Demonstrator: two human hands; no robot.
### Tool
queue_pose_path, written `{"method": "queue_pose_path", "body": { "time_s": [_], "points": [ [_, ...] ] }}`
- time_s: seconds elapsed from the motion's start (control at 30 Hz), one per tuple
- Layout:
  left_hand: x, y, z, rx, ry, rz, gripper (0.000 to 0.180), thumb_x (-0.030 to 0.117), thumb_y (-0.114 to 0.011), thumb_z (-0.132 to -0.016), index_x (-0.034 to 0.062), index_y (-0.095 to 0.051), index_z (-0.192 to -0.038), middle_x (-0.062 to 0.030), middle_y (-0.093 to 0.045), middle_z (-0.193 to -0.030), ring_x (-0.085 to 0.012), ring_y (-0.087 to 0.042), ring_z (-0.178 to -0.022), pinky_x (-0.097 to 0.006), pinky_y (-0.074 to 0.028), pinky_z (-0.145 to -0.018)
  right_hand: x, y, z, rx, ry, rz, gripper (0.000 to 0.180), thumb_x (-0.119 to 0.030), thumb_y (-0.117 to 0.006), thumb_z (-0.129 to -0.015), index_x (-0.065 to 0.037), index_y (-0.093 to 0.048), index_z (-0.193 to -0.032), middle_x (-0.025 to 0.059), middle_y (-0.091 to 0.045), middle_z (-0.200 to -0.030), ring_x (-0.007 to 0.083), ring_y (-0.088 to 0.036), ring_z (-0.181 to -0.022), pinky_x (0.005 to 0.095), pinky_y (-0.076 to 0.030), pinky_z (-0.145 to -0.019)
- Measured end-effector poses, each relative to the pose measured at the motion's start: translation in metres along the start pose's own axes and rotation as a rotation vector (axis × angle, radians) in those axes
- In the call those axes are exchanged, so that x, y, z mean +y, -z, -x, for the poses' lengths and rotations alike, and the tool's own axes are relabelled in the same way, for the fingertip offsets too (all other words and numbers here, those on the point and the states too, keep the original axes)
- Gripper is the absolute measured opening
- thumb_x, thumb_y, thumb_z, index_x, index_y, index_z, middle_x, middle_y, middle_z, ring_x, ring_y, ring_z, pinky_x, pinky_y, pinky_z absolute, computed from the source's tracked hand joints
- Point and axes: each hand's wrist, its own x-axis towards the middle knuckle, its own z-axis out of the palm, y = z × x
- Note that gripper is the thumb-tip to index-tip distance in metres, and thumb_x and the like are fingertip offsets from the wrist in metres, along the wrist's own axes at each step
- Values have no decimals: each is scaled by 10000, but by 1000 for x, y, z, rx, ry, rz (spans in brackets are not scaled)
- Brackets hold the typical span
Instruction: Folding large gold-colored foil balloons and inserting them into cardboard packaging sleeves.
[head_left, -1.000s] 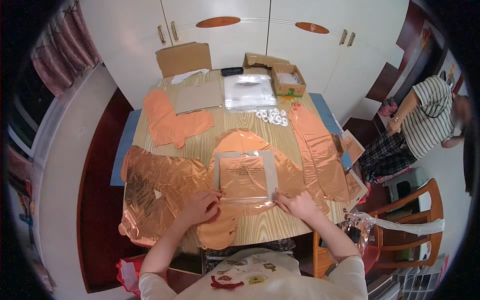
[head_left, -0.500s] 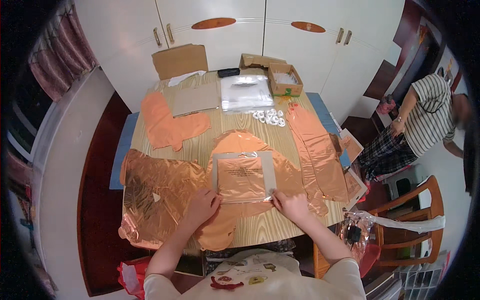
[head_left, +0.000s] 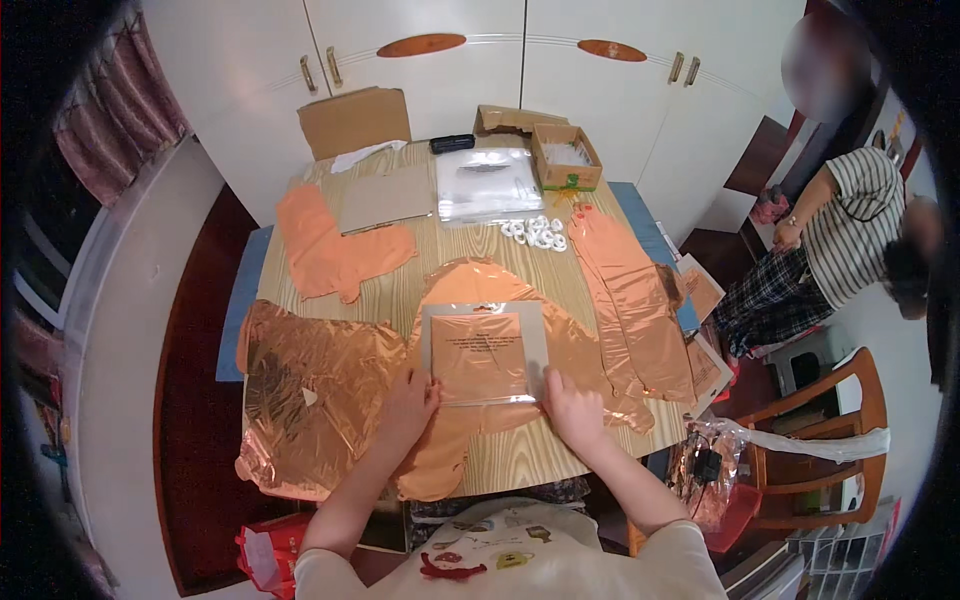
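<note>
A crumpled foil sheet (head_left: 310, 395) lay on the desk (head_left: 420, 265) just left of the left hand (head_left: 408, 398), whose grip pressed flat, fingers together, on the lower left corner of a clear packet (head_left: 483, 352) holding folded foil. The packet lay between the two hands, atop an orange foil balloon (head_left: 585, 345). The right hand (head_left: 570, 405) pinched the packet's lower right corner, with more foil strips (head_left: 630, 290) beyond it to the right.

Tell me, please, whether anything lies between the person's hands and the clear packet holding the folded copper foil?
Nothing visible does: the left hand and right hand both rest on the lower edge of the clear packet.
</note>
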Motion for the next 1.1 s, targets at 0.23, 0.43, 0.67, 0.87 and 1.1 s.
{"method": "queue_pose_path", "body": {
  "time_s": [0.23, 0.43, 0.67, 0.87, 1.1],
  "points": [
    [40, 12, -5, -193, -358, -18, 413, 316, -599, -897, 2, -562, -1162, -153, -564, -1229, -319, -510, -1186, -462, -389, -1015, -8, 9, -2, -66, 260, -125, 413, -171, -673, -789, -151, -638, -1200, 9, -629, -1272, 228, -668, -608, 344, -526, -484],
    [39, -22, 9, -408, -377, -179, 737, 484, -496, -944, -34, -348, -1446, -209, -340, -1514, -331, -307, -1415, -470, -249, -1154, -12, -5, 6, -86, 276, -103, 352, -184, -675, -808, -172, -687, -1159, -23, -668, -1214, 181, -683, -628, 312, -546, -516],
    [10, -15, 12, -383, -258, -245, 859, 550, -507, -917, -89, -286, -1446, -260, -301, -1515, -371, -277, -1426, -482, -232, -1158, -10, 6, 11, -137, 131, -168, 393, -123, -651, -767, -153, -697, -1156, -24, -668, -1215, 173, -688, -655, 313, -558, -544],
    [3, -10, 11, -426, -216, -277, 853, 529, -496, -930, -84, -237, -1465, -268, -263, -1530, -404, -294, -1408, -477, -263, -1145, -3, 5, 18, -73, 115, -104, 419, -113, -634, -762, -136, -688, -1177, 41, -679, -1194, 193, -690, -692, 319, -566, -595],
    [-4, -12, -20, -185, 64, 51, 652, 300, -678, -832, -36, -444, -1338, -253, -474, -1351, -358, -502, -1206, -464, -424, -978, 2, -3, 22, -93, 173, -65, 449, -123, -621, -779, -125, -657, -1226, 74, -656, -1237, 199, -683, -667, 322, -563, -583]
  ]
}}
